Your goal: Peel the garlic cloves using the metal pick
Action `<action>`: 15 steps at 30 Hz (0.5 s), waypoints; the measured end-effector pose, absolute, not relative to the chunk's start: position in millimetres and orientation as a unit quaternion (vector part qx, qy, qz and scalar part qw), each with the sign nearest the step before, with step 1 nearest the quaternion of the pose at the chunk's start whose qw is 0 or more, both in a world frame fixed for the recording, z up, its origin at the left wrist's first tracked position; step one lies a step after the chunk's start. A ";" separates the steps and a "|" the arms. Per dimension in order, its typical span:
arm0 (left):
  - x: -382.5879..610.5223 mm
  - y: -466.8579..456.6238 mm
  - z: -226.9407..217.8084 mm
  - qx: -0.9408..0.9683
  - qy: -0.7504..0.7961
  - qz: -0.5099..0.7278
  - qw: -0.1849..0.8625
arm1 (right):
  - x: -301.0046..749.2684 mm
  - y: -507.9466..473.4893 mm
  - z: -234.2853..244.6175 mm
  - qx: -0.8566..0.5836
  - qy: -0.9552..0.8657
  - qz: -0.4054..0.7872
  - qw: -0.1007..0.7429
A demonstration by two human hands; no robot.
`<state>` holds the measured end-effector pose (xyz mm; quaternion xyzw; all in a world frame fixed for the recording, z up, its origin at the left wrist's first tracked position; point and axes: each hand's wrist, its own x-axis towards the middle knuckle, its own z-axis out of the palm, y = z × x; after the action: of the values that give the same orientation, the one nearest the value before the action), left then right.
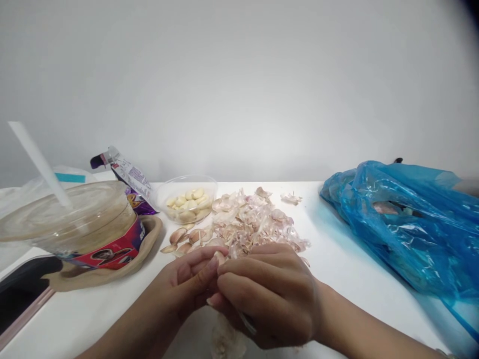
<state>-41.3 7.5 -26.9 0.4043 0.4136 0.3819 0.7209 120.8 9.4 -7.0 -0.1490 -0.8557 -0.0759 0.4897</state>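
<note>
My left hand (194,279) is closed, pinching a garlic clove (220,258) between thumb and fingers. Against it, my right hand (267,294) is curled, its fingertips meeting the clove. A thin silvery tool (247,324) pokes out under the right palm; its kind is hidden. Below the hands lies a pale garlic bulb (226,339), partly covered and blurred. Just beyond them spreads a heap of papery garlic skins (254,222). Unpeeled cloves (183,237) lie to its left. Behind these, a clear plastic bowl (162,202) holds several peeled garlic cloves (190,202).
On the left, a lidded drink cup (108,244) with a straw sits in a cardboard carrier (153,239). A dark phone-like device (26,284) lies beside it. A purple snack packet (136,184) leans behind. On the right rests a blue plastic bag (404,234). A wall closes off the back.
</note>
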 end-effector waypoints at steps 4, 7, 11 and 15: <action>-42.9 3.5 -21.7 0.429 0.418 0.362 0.714 | 121.9 8.8 -5.8 -0.148 -0.852 -0.078 0.496; -43.0 0.0 -18.5 0.435 0.407 0.360 0.718 | 122.3 8.0 -5.2 -0.148 -0.850 -0.080 0.500; -43.3 -1.9 -16.5 0.425 0.407 0.377 0.716 | 124.0 6.5 -4.2 -0.151 -0.848 -0.070 0.504; -43.7 -1.4 -17.3 0.431 0.404 0.378 0.713 | 126.6 4.7 -2.8 -0.153 -0.838 -0.076 0.519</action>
<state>-43.7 -1.4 -17.3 0.4306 0.4036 0.3780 0.7133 126.6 4.7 -2.8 -0.1533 -0.8377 -0.0760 0.5186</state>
